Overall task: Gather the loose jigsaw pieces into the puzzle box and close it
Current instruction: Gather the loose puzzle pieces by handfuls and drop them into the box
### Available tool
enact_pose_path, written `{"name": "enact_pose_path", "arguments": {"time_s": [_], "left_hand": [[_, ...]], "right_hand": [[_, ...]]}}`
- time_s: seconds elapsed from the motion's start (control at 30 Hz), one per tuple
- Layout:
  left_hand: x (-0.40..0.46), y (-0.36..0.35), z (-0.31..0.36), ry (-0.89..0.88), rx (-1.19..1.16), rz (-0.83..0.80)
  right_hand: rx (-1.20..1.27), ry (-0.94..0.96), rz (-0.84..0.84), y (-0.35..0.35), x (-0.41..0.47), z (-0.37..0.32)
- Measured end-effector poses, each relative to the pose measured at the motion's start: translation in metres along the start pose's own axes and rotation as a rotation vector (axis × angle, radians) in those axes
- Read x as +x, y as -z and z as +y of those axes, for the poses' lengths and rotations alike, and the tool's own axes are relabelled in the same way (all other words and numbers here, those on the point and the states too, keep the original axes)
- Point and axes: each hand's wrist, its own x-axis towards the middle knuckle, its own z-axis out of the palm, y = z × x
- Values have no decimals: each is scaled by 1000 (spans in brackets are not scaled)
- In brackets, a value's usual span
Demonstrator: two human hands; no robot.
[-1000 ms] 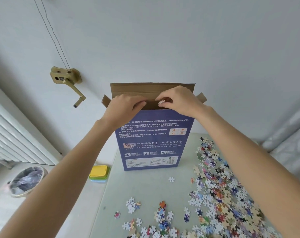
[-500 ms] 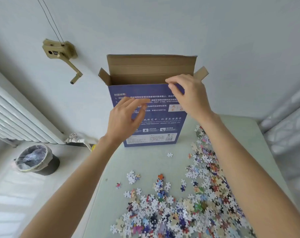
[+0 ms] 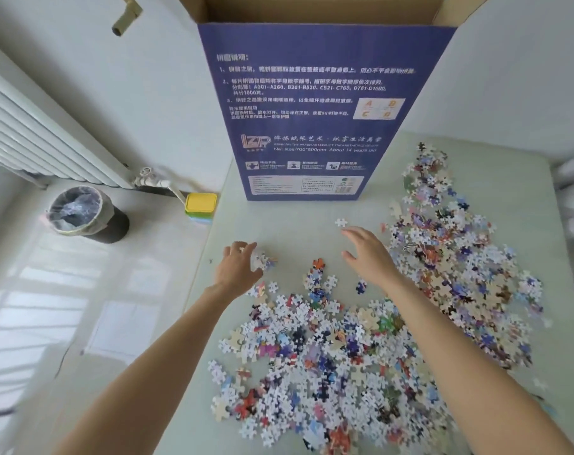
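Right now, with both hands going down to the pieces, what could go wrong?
1. The tall box stands upright on its narrow end; a bump while dropping pieces in may tip it.
2. The left hand reaches a small clump near the table edge; sweeping could push pieces to the floor.
3. The lone piece beyond the right hand may be forgotten.

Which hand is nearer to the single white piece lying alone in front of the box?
The right hand: its fingertips are just below the single white piece. The left hand is further away, near the table's left edge.
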Motion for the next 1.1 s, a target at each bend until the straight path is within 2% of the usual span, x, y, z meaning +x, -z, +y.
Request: {"name": "enact_pose_path", "arguments": {"time_s": [0.2, 0.3, 0.43, 0.53, 0.6, 0.67, 0.7, 0.77, 0.83, 0.9, 1.0, 1.1], "left_hand": [[6, -11, -6, -41, 40, -5], [0, -18, -4, -98, 41, -17], [-22, -30, 3, -165, 10, -73], [-41, -40, 6, -217, 7, -154], [-53, -46, 9, -258, 20, -211], [-62, -50, 12, -275, 77, -225], [-63, -50, 13, -267, 137, -198], [-67, -50, 12, -198, 241, -124], [-69, -50, 9, -93, 215, -107], [-71, -51, 9, -48, 139, -138], [-71, -56, 15, -80, 57, -158], [-72, -62, 27, -120, -1, -169]], "right_hand": [[-66, -136, -128, -30, 42, -2], [-114, -4, -189, -42, 32, -20], [-148, 234, -302, -59, -23, -39], [-180, 283, -392, -71, -65, -40], [-166, 283, -346, -69, -87, -36], [-130, 228, -202, -63, -102, -29], [-129, 139, -139, -60, -107, -23], [-147, -165, -120, -55, -118, -10], [-162, -404, -170, -56, -123, -3], [-166, -430, -173, -60, -123, -6], [-137, -341, -113, -68, -113, -26], [-95, -258, -121, -74, -103, -47]]}}
